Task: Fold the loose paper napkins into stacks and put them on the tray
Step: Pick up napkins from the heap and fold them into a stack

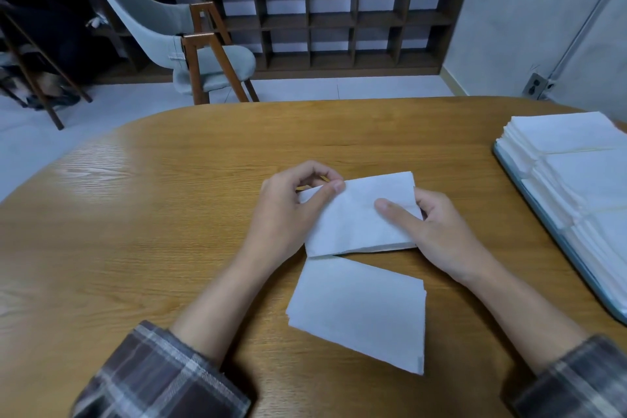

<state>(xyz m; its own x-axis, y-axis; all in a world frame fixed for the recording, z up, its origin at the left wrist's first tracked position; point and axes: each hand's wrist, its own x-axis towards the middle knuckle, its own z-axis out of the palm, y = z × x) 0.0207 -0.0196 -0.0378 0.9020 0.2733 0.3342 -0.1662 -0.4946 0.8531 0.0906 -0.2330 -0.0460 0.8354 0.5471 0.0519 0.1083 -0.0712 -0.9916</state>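
- A grey chair (176, 37) with wooden legs is standing on the floor beyond the far left of the bench (169, 214), in front of a dark shelf unit (339, 20).
- A checked sleeve (152, 380) is covering the left forearm, which is reaching in over the bench.
- The left hand (288, 210) is pinching the upper left corner of a folded white napkin (353, 217), with the thumb on top and the curled fingers behind the corner.
- That napkin is being held at the middle of the bench, between both hands, with its near edge close to the wood; whether it is touching the surface is not clear.
- A second folded napkin (359, 309) is lying flat on the bench just nearer the person, with its far corner almost meeting the held one.
- The right hand (437, 234) is gripping the right edge of the held napkin, with the thumb lying across the top and the fingers wrapping the far right corner.
- At the right edge of the bench a tray (615, 295) is carrying neat stacks of folded napkins (570, 136), well apart from the hands.
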